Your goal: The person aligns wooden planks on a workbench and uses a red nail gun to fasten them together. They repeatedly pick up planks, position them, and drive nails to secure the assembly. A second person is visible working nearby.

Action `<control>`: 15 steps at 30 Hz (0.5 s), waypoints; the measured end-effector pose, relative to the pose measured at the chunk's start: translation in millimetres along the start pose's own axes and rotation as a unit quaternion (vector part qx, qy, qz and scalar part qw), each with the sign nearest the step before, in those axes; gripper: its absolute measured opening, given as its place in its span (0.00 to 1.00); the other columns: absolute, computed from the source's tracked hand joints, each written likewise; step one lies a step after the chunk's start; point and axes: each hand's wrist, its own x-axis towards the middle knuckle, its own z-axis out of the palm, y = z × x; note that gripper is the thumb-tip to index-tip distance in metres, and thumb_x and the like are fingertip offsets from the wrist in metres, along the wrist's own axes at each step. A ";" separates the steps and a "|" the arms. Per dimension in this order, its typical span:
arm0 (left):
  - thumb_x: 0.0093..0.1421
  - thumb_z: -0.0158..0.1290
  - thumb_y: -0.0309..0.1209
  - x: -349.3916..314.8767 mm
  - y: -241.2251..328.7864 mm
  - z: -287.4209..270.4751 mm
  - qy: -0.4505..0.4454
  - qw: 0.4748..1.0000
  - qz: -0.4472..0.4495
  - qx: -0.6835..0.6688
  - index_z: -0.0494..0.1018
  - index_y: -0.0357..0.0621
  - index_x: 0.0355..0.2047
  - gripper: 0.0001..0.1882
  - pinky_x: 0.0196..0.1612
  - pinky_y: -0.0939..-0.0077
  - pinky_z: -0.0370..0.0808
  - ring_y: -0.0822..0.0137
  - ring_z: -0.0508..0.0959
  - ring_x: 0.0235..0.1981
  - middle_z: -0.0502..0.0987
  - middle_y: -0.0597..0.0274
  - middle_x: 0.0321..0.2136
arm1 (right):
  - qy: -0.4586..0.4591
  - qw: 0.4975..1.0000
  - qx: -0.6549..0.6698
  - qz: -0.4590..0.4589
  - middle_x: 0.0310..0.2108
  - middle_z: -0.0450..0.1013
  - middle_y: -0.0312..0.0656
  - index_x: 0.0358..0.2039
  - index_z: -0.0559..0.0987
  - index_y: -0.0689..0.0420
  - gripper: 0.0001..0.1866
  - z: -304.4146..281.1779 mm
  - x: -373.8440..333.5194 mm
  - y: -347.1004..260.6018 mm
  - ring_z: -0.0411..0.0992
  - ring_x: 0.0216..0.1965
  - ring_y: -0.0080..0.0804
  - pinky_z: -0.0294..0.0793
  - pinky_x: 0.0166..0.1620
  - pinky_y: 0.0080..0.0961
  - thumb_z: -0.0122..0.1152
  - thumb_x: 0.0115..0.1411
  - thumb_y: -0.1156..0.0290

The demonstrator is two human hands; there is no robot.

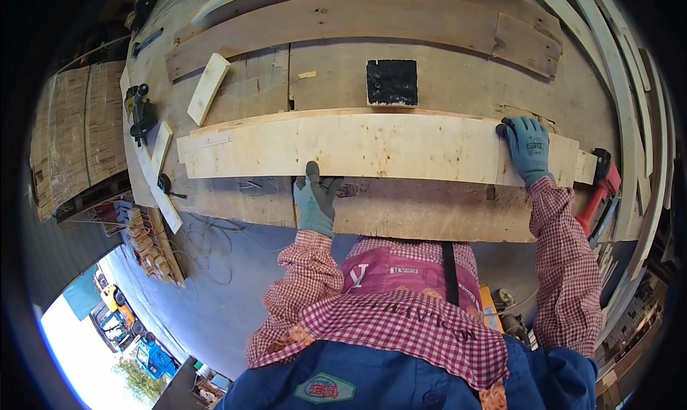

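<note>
Plank of pale knotted wood (401, 147), long and flat: lies under my right fingers and directly beyond my left fingers, on the brown wooden desk (429, 213). Its long axis runs left to right, crosswise to my forearms.

Left hand, teal glove with dark grey coating (315, 204): positioned at the near edge, left of the plank's middle. My left thumb rests on the upper face; my other left fingers bend at the edge and pass partly out of sight below it. I read this as a grasp on the edge.

Right hand, matching teal and dark grey glove (528, 149): laid across the plank near its right end, fingers toward the far edge. Contact is seen; whether my right fingers clamp or only press, I cannot tell.

Key relation: both hands are at the plank. The right is nearer to an end; the left is nearer to the middle and leaves a long span out to its left.

Surrounding items:
- Black square-topped block (392, 82): just beyond the plank, between my two sets of fingers.
- Red-handled tool with black head (605, 184): right of my right fingers.
- Short pale wooden strip (208, 89): beyond and left of my left fingers.
- Long weathered brown board (401, 18): well beyond both.
</note>
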 end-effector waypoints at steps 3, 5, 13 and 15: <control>0.63 0.54 0.40 0.9 0.4 -3.4 0.011 0.999 -0.017 0.039 0.60 0.41 0.56 0.26 0.34 0.65 0.84 0.57 0.81 0.36 0.75 0.52 0.40 | 0.051 0.998 -0.034 0.025 0.45 0.73 0.39 0.43 0.78 0.47 0.13 7.7 10.8 -10.4 0.68 0.49 0.41 0.63 0.53 0.40 0.55 0.61 0.57; 0.63 0.54 0.40 8.1 1.9 -0.6 0.004 0.997 -0.032 0.070 0.60 0.41 0.55 0.25 0.33 0.66 0.84 0.57 0.81 0.35 0.75 0.52 0.40 | 0.066 0.997 -0.013 0.038 0.47 0.72 0.40 0.44 0.77 0.47 0.14 18.1 10.9 -8.4 0.67 0.50 0.40 0.61 0.56 0.40 0.55 0.61 0.57; 0.63 0.54 0.38 17.3 4.9 6.4 0.012 0.998 -0.013 0.056 0.61 0.41 0.55 0.25 0.30 0.68 0.84 0.58 0.80 0.32 0.74 0.51 0.41 | 0.066 0.997 -0.029 0.042 0.45 0.73 0.37 0.46 0.77 0.44 0.13 38.0 2.7 -14.1 0.67 0.51 0.39 0.55 0.61 0.40 0.52 0.63 0.59; 0.63 0.54 0.37 18.3 4.7 8.2 0.028 0.998 -0.021 0.057 0.59 0.43 0.57 0.25 0.31 0.67 0.84 0.57 0.80 0.34 0.74 0.52 0.42 | 0.070 0.997 -0.027 0.035 0.45 0.73 0.37 0.47 0.77 0.44 0.13 40.3 2.1 -13.7 0.67 0.51 0.38 0.55 0.61 0.40 0.51 0.63 0.59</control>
